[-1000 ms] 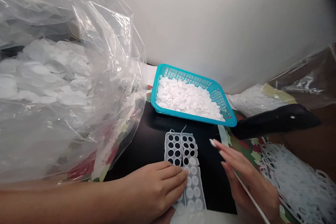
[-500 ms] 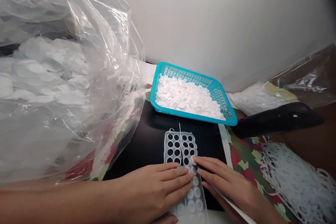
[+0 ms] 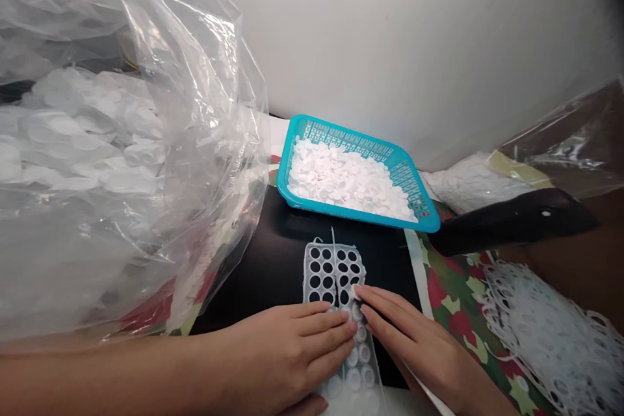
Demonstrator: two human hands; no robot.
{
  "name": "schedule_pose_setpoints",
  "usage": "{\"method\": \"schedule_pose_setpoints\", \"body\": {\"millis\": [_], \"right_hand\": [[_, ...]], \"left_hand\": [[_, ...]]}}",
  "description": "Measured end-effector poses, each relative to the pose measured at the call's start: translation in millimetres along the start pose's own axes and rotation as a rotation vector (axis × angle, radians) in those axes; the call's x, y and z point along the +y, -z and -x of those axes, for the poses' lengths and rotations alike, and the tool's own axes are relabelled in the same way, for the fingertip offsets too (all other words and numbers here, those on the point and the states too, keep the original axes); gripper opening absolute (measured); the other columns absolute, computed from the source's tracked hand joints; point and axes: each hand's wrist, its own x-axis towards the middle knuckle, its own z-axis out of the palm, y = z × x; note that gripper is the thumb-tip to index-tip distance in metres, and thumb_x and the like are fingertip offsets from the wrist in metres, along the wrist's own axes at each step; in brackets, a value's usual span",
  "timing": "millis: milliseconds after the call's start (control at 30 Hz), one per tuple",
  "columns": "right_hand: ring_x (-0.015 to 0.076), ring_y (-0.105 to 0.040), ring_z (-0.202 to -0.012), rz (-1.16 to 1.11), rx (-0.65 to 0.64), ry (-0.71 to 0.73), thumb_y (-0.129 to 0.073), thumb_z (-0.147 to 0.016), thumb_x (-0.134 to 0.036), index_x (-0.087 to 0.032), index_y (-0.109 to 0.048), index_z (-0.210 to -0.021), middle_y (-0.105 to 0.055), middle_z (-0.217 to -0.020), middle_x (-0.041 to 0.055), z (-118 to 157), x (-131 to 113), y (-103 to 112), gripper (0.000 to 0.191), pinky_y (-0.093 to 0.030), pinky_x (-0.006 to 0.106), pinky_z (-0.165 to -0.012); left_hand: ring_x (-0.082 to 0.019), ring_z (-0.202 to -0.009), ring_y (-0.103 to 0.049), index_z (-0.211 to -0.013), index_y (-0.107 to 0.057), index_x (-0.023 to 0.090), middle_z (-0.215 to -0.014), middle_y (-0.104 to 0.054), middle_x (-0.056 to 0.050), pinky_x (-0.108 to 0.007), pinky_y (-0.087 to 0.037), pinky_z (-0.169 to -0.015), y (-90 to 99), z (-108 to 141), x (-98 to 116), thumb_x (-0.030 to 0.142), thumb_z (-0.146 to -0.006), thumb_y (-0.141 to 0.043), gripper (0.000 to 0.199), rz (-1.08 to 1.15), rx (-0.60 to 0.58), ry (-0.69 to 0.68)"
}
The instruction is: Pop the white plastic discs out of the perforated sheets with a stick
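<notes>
A translucent strip [image 3: 316, 273] with rows of round holes at its far end and round white pieces at its near end lies on a black surface [image 3: 273, 260]. My left hand [image 3: 307, 344] lies flat across the strip's middle, fingers stretched to the right, holding nothing. At the strip's right edge, my right hand [image 3: 419, 338] has its thumb and fingertips closed round a small white disc [image 3: 355, 292], partly hidden by the fingers. A thin white strip passes beneath my right hand.
Beyond the strip stands a turquoise basket [image 3: 361, 213] full of white discs. A large clear bag [image 3: 205, 104] of white pieces fills the left. At right are a black object [image 3: 517, 221], a heap of ring-shaped scraps [image 3: 560, 338] and another bag [image 3: 468, 182].
My right hand has moved slightly left and away from me along the strip, with the white disc at its fingertips. My left hand stays in place.
</notes>
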Motion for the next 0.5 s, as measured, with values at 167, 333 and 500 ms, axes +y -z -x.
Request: {"method": "schedule_pose_setpoints", "body": {"millis": [167, 333, 500], "right_hand": [[0.0222, -0.053, -0.128, -0.031, 0.089, 0.007, -0.041, -0.097, -0.007, -0.016, -0.044, -0.140, -0.055, -0.137, 0.0159, -1.3, 5.2, -9.3, 0.044, -0.053, 0.034, -0.101], [0.0222, -0.062, -0.116, 0.035, 0.334, -0.032, -0.051, -0.092, -0.005, -0.017, -0.053, -0.131, -0.064, -0.126, 0.0131, -12.4, 4.0, -11.1, 0.041, -0.057, 0.033, -0.095], [0.0212, -0.066, -0.110, 0.127, 0.472, -0.096, -0.057, -0.088, -0.002, -0.018, -0.053, -0.131, -0.065, -0.126, 0.0102, -15.6, -1.9, -4.7, 0.045, -0.055, 0.034, -0.098]], "left_hand": [[-0.026, -0.141, -0.031, -0.142, -0.037, -0.003, -0.149, -0.037, -0.019, -0.037, -0.023, -0.119, -3.1, -0.3, 0.2, 0.024, -0.096, -0.039, 0.054, 0.004, 0.024, -0.011], [-0.027, -0.140, -0.033, -0.141, -0.039, -0.003, -0.148, -0.038, -0.019, -0.036, -0.025, -0.119, -6.4, -0.1, 0.6, 0.025, -0.094, -0.041, 0.055, 0.007, 0.045, -0.009], [-0.027, -0.139, -0.034, -0.140, -0.039, -0.004, -0.148, -0.038, -0.020, -0.036, -0.025, -0.119, -7.6, 0.4, 0.8, 0.024, -0.090, -0.044, 0.058, 0.007, 0.037, -0.014]]}}
